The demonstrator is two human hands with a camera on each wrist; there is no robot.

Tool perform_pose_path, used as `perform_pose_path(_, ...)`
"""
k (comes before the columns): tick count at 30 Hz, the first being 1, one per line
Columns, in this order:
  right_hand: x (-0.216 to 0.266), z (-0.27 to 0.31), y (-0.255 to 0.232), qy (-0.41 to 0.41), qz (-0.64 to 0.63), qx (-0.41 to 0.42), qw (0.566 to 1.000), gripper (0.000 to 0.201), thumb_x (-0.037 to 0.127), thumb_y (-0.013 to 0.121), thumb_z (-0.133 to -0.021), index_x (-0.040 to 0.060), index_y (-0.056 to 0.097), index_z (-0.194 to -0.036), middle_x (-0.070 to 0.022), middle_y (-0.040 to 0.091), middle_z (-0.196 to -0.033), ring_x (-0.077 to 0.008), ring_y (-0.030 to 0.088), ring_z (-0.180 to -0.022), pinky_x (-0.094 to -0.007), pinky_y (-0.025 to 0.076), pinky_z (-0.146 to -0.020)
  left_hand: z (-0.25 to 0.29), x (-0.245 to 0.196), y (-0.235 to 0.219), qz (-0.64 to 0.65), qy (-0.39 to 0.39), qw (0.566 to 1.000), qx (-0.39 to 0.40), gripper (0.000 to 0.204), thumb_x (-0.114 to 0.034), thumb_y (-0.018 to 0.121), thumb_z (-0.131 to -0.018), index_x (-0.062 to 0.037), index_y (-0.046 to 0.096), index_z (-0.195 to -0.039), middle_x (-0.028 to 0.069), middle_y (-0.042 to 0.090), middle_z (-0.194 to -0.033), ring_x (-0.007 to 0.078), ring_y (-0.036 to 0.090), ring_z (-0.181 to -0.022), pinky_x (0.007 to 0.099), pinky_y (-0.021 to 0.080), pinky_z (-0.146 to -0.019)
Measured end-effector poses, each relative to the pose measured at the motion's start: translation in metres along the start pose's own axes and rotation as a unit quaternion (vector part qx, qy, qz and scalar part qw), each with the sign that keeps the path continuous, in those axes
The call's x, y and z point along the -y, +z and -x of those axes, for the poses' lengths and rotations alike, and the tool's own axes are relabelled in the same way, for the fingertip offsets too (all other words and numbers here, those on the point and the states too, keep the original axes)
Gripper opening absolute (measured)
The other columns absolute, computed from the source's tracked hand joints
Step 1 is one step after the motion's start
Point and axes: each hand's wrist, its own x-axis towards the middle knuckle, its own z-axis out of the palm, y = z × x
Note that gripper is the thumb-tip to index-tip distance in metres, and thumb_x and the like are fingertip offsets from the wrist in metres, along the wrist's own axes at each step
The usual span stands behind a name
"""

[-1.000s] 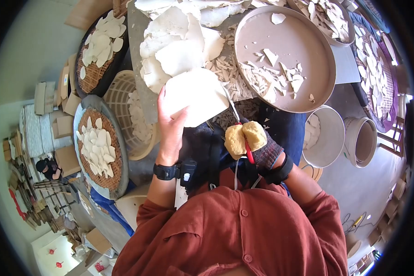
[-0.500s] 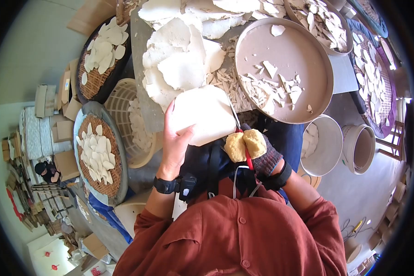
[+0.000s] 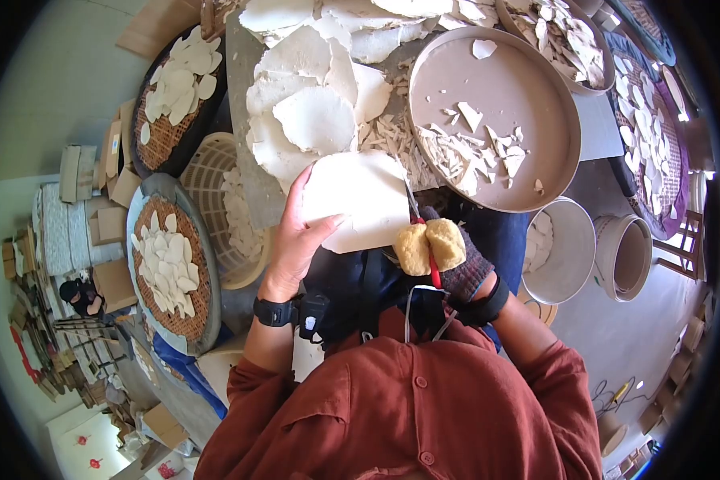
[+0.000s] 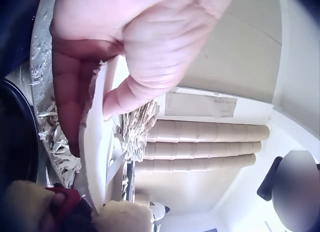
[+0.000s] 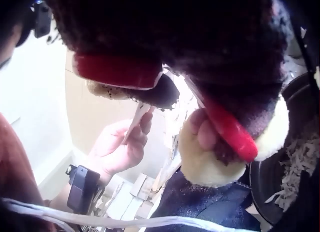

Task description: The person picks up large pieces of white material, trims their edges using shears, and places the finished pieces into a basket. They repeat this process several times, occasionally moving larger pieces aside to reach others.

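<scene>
My bare left hand [image 3: 300, 240] pinches a stiff, off-white sheet [image 3: 358, 200], thumb on the near face and fingers behind it. In the left wrist view the sheet [image 4: 94, 147] shows its rough, thin edge. A dark knitted glove covers my right hand [image 3: 466, 268], which grips red-handled scissors [image 3: 434, 276]. Two lumps of yellow foam [image 3: 413, 250] are wrapped about the handles. The scissors' blades [image 3: 411, 202] lie at the sheet's right edge. Close up in the right wrist view, one red handle [image 5: 230, 129] passes by the gloved fingers.
Large white pieces [image 3: 316, 120] are stacked on the table beyond the sheet. A round tan tray [image 3: 544, 104] of broken chips stands on the right. A plastic basket [image 3: 208, 184] and woven trays of white petal-shaped pieces [image 3: 168, 264] are at left, a white bucket [image 3: 572, 268] at right.
The sheet and left hand have come closer to my body and slightly right, with the sheet turned a little. Less of the scissor blades shows. Both hands keep their hold.
</scene>
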Motion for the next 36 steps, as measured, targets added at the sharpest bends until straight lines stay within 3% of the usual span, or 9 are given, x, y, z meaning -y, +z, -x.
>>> perform_pose_path(3,0.003,0.002,-0.004,0.012,0.015,-0.016,1.000,0.021,0.011,0.045,-0.094,0.0013,0.049,-0.111,-0.0112,0.058,-0.108,-0.0213,0.058,-0.101,-0.0330,0.046,-0.092,0.002,0.000,-0.002,-0.045,0.010,0.999,0.016,0.073,0.004,0.062,-0.077,-0.0034,0.024,-0.139,0.0129,0.042,-0.130,0.0175,0.045,-0.116,0.0298,0.042,-0.095)
perform_pose_path(6,0.003,0.002,-0.004,0.044,-0.105,-0.009,0.993,0.026,0.017,0.055,-0.090,0.0009,0.053,-0.109,-0.0098,0.060,-0.107,-0.0206,0.059,-0.100,-0.0323,0.047,-0.091,0.010,0.007,0.003,0.082,-0.028,0.991,-0.097,0.069,0.004,0.061,-0.079,-0.0035,0.026,-0.137,0.0149,0.049,-0.123,0.0172,0.050,-0.110,0.0294,0.044,-0.092)
perform_pose_path(8,0.002,0.004,0.002,0.021,0.151,-0.059,0.986,0.030,0.020,0.060,-0.086,0.0012,0.055,-0.108,-0.0094,0.062,-0.106,-0.0187,0.060,-0.098,-0.0312,0.048,-0.088,0.011,0.023,0.020,0.084,0.071,0.967,-0.229,0.061,0.006,0.057,-0.082,-0.0043,0.028,-0.134,0.0138,0.053,-0.117,0.0162,0.052,-0.104,0.0285,0.045,-0.088)
perform_pose_path(10,0.005,0.002,0.010,0.010,0.241,-0.081,0.967,0.032,0.021,0.064,-0.083,0.0017,0.057,-0.107,-0.0090,0.063,-0.104,-0.0172,0.061,-0.095,-0.0305,0.048,-0.085,0.015,0.034,0.033,0.083,0.089,0.960,-0.252,0.064,0.007,0.056,-0.082,-0.0053,0.025,-0.137,0.0128,0.049,-0.121,0.0155,0.050,-0.105,0.0276,0.044,-0.088)
perform_pose_path(12,0.007,0.002,0.017,0.014,0.168,-0.080,0.983,0.032,0.021,0.066,-0.081,0.0024,0.058,-0.106,-0.0087,0.064,-0.102,-0.0160,0.062,-0.093,-0.0299,0.049,-0.082,0.018,0.026,0.053,0.086,0.068,0.969,-0.222,0.075,0.007,0.057,-0.082,-0.0075,0.014,-0.141,0.0123,0.034,-0.133,0.0170,0.045,-0.111,0.0277,0.042,-0.091)
perform_pose_path(15,0.009,0.000,0.025,0.023,0.142,-0.107,0.984,0.030,0.020,0.067,-0.080,0.0032,0.060,-0.104,-0.0076,0.065,-0.099,-0.0144,0.062,-0.091,-0.0295,0.049,-0.080,0.009,0.035,0.042,0.011,0.117,0.970,-0.212,0.077,0.006,0.059,-0.081,-0.0076,0.013,-0.141,0.0119,0.033,-0.134,0.0183,0.043,-0.115,0.0295,0.042,-0.091)
perform_pose_path(26,0.002,-0.001,0.007,-0.050,0.346,-0.075,0.934,0.026,0.020,0.061,-0.085,0.0005,0.061,-0.102,-0.0082,0.066,-0.098,-0.0165,0.063,-0.089,-0.0305,0.050,-0.077,0.001,0.028,0.021,-0.050,0.111,0.984,-0.131,0.077,0.008,0.058,-0.078,-0.0073,0.015,-0.141,0.0117,0.036,-0.133,0.0182,0.044,-0.115,0.0290,0.044,-0.090)
perform_pose_path(31,0.001,-0.001,0.005,0.005,0.095,-0.043,0.995,0.029,0.021,0.055,-0.089,-0.0036,0.059,-0.103,-0.0111,0.065,-0.098,-0.0190,0.063,-0.091,-0.0305,0.050,-0.080,-0.003,0.022,0.012,-0.033,0.121,0.986,-0.111,0.077,0.008,0.057,-0.079,-0.0075,0.015,-0.141,0.0124,0.036,-0.134,0.0181,0.046,-0.115,0.0293,0.044,-0.091)
perform_pose_path(36,0.009,-0.008,0.001,0.050,-0.097,0.009,0.994,0.025,0.017,0.051,-0.092,-0.0028,0.057,-0.106,-0.0109,0.062,-0.103,-0.0205,0.061,-0.095,-0.0333,0.048,-0.088,-0.004,0.008,0.007,-0.032,0.118,0.992,-0.042,0.078,0.009,0.056,-0.079,-0.0068,0.013,-0.142,0.0133,0.036,-0.134,0.0188,0.046,-0.116,0.0308,0.042,-0.094)
